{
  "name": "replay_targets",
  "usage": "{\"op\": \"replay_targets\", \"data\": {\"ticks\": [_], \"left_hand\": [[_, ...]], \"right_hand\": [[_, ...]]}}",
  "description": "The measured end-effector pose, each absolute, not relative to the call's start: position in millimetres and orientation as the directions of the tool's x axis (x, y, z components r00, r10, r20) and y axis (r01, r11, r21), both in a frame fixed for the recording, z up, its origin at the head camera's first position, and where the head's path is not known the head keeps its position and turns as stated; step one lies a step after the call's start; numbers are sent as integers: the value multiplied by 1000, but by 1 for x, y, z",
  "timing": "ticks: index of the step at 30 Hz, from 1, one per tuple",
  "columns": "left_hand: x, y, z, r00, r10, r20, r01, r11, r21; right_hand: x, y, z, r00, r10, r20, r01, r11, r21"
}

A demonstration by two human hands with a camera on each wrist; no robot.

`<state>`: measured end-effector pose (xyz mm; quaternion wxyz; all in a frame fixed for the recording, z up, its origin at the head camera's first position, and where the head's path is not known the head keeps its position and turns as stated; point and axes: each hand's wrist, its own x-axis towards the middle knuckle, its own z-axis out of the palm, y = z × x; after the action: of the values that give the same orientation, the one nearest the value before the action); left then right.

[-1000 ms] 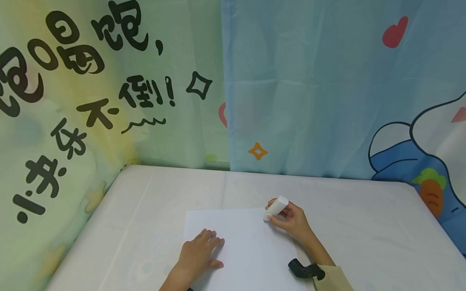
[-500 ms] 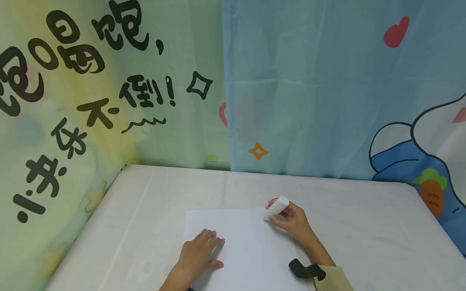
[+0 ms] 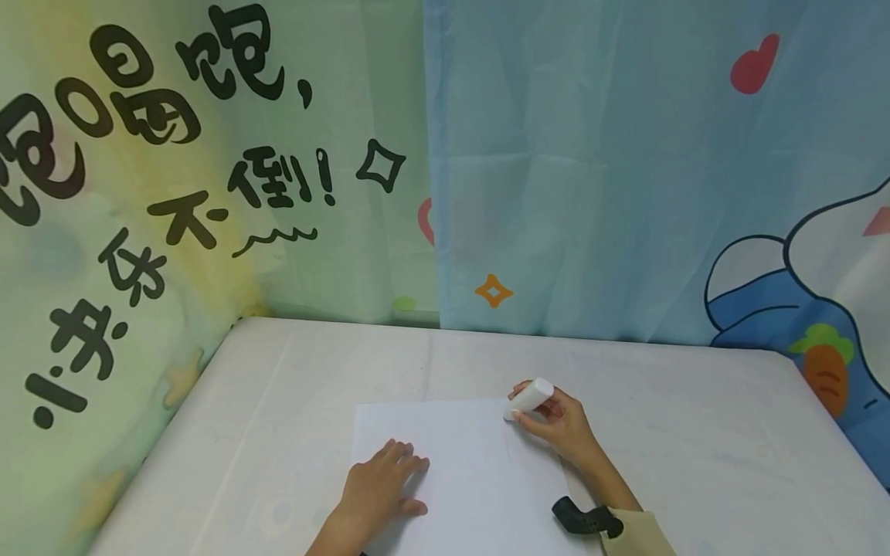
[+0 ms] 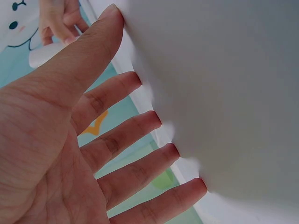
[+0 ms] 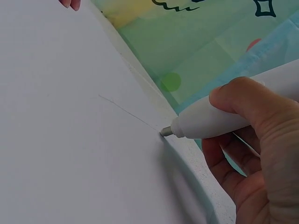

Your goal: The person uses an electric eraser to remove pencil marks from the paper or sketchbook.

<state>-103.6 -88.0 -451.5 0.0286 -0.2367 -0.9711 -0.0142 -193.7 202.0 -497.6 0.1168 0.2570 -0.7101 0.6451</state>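
A sheet of white paper lies on the white-covered table. My right hand pinches a thick white pen-like tool at the paper's upper right corner. In the right wrist view the tool tilts, its grey metal tip at the paper's edge, where a thin faint line runs over the paper; the right hand has thumb and fingers round the barrel. The left hand rests on the paper's left part, fingers spread, holding nothing; the left wrist view shows its fingertips touching the paper.
The white tabletop extends around the paper. Behind stand a green-yellow printed curtain with black characters and a blue one with cartoon figures. A black curved piece sits at the right wrist by the sleeve.
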Motion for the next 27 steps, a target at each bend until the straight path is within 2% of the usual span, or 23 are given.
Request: {"op": "replay_targets", "data": {"ticks": [27], "left_hand": [[-104,-89,-454,-885,462,60,465,883,55]], "right_hand": [[-192,202,-496,-850,-233,472,-493,41,-869]]}}
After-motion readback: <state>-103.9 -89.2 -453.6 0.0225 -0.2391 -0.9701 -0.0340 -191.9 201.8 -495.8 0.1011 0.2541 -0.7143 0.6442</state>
